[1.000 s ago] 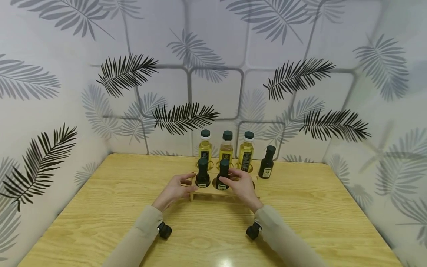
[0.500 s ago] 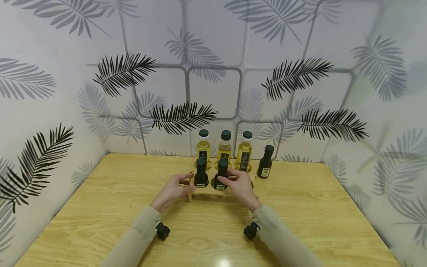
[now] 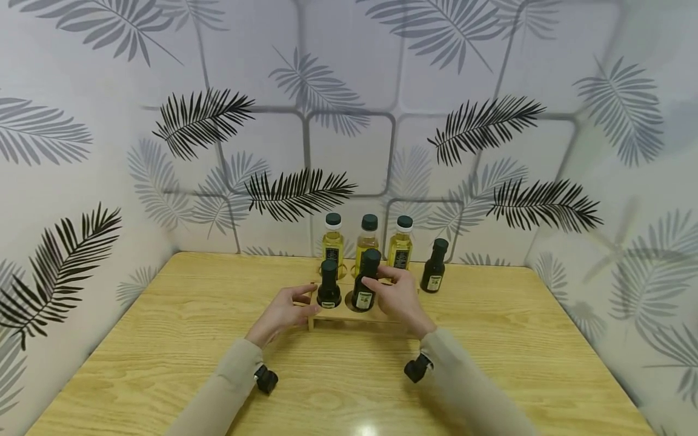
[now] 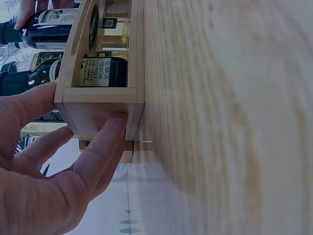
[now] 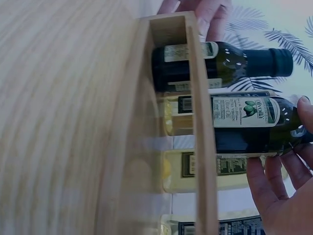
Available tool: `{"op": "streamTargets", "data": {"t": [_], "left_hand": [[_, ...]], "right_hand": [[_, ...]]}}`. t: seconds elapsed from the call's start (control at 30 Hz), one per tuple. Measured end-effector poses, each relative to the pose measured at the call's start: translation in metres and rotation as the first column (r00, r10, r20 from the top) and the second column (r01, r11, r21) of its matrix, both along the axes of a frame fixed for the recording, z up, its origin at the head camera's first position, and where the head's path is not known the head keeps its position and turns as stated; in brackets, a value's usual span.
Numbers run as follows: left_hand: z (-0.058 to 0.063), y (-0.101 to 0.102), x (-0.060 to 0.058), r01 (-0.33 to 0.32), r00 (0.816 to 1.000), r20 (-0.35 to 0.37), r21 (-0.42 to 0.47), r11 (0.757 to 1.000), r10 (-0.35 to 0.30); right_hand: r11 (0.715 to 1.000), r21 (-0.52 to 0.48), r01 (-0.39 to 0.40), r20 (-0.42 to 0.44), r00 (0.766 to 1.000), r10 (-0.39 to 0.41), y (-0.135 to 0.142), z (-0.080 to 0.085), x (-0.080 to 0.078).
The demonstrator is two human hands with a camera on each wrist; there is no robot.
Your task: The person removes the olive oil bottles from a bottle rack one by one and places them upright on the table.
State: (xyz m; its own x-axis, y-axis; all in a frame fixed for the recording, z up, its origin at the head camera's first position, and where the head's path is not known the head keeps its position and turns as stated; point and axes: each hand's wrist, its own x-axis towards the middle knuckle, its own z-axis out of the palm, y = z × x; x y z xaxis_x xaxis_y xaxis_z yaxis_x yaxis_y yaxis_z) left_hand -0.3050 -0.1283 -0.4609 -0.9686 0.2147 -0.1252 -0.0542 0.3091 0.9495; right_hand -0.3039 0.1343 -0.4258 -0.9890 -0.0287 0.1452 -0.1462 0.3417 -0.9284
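Observation:
My right hand (image 3: 400,300) pinches a dark olive oil bottle (image 3: 363,293) by its neck, above the middle front hole of a wooden bottle rack (image 3: 340,315). In the right wrist view, this olive oil bottle (image 5: 247,112) shows its pale label, its base raised out of the rack's front opening. My left hand (image 3: 283,312) holds the rack's left end; in the left wrist view, a finger (image 4: 105,147) presses the end panel. A second dark bottle (image 3: 329,290) stands in the left front hole. My right hand covers the right front hole.
Three yellow oil bottles with green caps, including the left one (image 3: 332,245), stand in the rack's back row. Another dark bottle (image 3: 434,266) stands on the wooden table (image 3: 491,339) right of the rack. A leaf-patterned wall (image 3: 349,151) rises behind the table.
The right hand has lifted the middle dark bottle up out of its hole, and its label now shows more. The left hand has stayed at the rack's end.

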Motion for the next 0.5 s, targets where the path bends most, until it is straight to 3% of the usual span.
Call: {"op": "streamTargets", "data": {"t": [0.33, 0.5], "left_hand": [[0.000, 0.001, 0.000, -0.002, 1.000, 0.010, -0.001, 1.000, 0.002], [0.001, 0.001, 0.000, -0.006, 1.000, 0.003, -0.015, 1.000, 0.006]], "right_hand": [[1.000, -0.006, -0.025, 0.008, 1.000, 0.025, 0.013, 0.019, -0.001], [0.999, 0.039, -0.003, 0.012, 1.000, 0.003, 0.022, 0.022, -0.001]]}}
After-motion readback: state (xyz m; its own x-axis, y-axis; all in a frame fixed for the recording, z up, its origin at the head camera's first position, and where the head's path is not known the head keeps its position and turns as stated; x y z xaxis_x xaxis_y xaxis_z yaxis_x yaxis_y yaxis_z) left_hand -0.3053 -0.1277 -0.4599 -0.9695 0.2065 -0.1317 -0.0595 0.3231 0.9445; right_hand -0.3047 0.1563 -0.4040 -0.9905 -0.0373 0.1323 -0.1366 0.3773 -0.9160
